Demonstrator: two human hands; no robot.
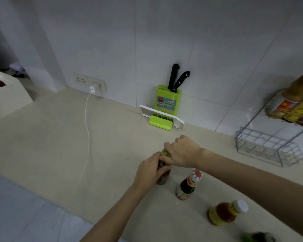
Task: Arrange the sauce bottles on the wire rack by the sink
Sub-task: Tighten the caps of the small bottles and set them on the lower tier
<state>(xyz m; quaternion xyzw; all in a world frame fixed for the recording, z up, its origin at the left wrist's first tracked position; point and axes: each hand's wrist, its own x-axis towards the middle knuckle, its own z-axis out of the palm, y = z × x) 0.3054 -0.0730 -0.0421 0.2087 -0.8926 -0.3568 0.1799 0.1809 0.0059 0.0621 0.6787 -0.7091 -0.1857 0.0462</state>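
A dark sauce bottle (163, 179) with a yellow-green cap stands on the beige counter (59, 137) in the middle. My left hand (150, 170) grips its body and my right hand (182, 152) is closed over its cap. A dark bottle with a red-and-white cap (188, 186) stands just to the right. An orange sauce bottle with a yellow label and white cap (226, 213) is nearer the front right. The wire rack (268, 145) stands at the right; its lower shelf holds nothing, its upper shelf holds labelled bottles (290, 103).
A green knife block (166, 100) with two black-handled knives leans at the wall, a white and green tray (161, 119) at its foot. A white charger cable (87, 137) runs from the wall socket across the counter. A green-capped object (259, 237) shows at the bottom right edge.
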